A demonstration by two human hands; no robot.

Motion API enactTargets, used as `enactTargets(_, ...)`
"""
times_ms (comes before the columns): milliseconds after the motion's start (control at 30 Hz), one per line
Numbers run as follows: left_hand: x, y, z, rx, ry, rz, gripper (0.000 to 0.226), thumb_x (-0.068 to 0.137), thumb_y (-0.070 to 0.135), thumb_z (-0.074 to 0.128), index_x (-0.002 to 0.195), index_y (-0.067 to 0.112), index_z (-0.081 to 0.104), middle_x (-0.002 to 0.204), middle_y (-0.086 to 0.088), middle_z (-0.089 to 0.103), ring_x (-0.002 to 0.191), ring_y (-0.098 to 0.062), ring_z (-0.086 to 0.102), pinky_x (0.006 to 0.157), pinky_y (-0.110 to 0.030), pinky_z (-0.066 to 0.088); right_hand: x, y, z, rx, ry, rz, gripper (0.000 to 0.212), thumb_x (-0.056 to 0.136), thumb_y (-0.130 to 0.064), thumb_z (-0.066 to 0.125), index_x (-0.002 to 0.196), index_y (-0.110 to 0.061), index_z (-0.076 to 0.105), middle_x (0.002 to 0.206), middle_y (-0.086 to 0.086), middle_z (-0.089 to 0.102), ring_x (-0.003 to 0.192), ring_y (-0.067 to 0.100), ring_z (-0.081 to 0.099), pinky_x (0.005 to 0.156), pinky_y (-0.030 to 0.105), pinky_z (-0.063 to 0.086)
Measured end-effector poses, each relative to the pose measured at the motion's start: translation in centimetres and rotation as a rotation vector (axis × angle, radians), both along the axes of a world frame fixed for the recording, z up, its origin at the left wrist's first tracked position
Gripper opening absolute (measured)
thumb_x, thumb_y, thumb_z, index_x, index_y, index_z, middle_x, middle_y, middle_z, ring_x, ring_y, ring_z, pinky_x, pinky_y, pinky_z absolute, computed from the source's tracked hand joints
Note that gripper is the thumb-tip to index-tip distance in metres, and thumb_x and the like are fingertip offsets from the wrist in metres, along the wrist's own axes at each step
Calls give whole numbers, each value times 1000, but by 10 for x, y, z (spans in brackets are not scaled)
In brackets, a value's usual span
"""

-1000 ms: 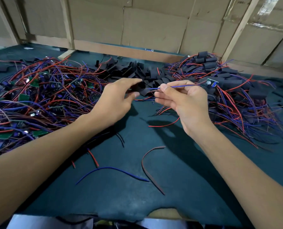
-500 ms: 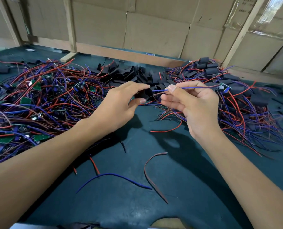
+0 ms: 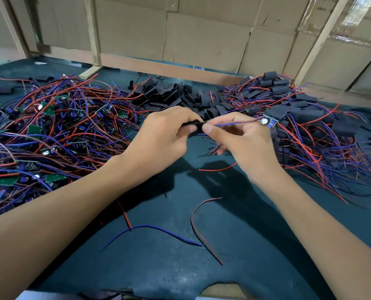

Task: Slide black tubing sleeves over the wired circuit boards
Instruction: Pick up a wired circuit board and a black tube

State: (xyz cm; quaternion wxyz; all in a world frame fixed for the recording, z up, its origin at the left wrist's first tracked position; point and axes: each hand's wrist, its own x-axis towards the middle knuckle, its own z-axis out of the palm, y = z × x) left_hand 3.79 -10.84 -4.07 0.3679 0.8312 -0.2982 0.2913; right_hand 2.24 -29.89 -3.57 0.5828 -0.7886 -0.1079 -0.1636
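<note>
My left hand (image 3: 163, 135) pinches a short black tubing sleeve (image 3: 196, 124) between thumb and fingers above the dark green table. My right hand (image 3: 243, 137) grips the blue and red wires (image 3: 234, 124) of a small circuit board (image 3: 270, 122), which hangs out past my knuckles to the right. The wire ends meet the mouth of the sleeve where my two thumbs touch. How far the wires are inside the sleeve is hidden by my fingers.
A tangle of bare wired boards (image 3: 50, 131) covers the left. Loose black sleeves (image 3: 186, 96) lie at the back centre. Sleeved boards (image 3: 310, 118) pile up on the right. Loose wire scraps (image 3: 197, 226) lie near me. Cardboard walls (image 3: 202, 40) close the back.
My hands have come together: the gap between the sleeve and my right fingers has closed, and the wire ends now reach the sleeve's mouth. The board trails right of my hand.
</note>
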Motion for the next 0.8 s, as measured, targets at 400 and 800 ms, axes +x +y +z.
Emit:
enactTargets(400,16,20,6,-286,180,243,21,89,7,66,95,26,73,76,24,66,77,5,62,71,-9,45,3,-16,16,586,189,185,33,89,-30,70,117,-14,71,67,-3,51,51,14,45,47,25,35)
enactTargets(800,6,14,3,-12,-103,115,23,90,-2,63,110,7,70,100,-2,69,91,-15,61,84,-21,47,4,-18,24,967,261,151,25,95,-35,64,88,-12,71,65,-2,49,54,14,44,48,26,38)
